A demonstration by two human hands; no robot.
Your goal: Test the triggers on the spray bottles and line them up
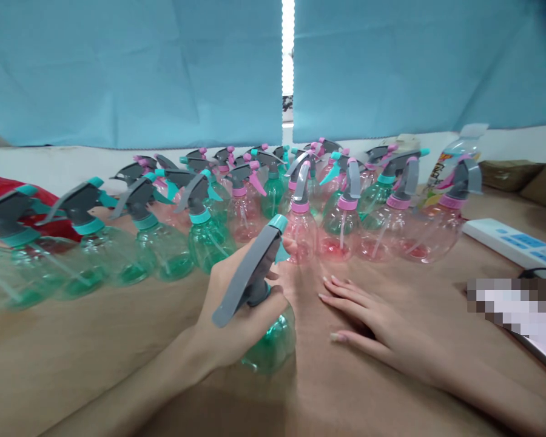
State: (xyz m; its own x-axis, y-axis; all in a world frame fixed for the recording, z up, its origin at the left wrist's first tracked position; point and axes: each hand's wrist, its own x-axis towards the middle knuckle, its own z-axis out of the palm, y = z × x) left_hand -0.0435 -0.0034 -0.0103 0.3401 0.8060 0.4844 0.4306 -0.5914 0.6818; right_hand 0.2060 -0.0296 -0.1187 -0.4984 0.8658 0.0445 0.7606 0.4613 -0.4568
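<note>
A green spray bottle (273, 343) with a grey and teal trigger head stands tilted in the middle foreground. Around its neck my left hand (236, 303) is closed, the thumb and fingers gripping just under the head. To the right, my right hand (368, 315) rests on the brown table (164, 364) with its fingers stretched out, holding nothing. Beyond my hands stand several more spray bottles: a front row of green ones (166, 252) on the left and pink ones (339, 240) on the right, with mixed colours behind them.
On the right are a white power strip (514, 243) with blue markings, a phone-like flat object (523, 328) partly pixelated, and a clear drink bottle (459, 149). Something red (50, 206) lies at the left behind the bottles. A blue curtain (141, 73) hangs at the back.
</note>
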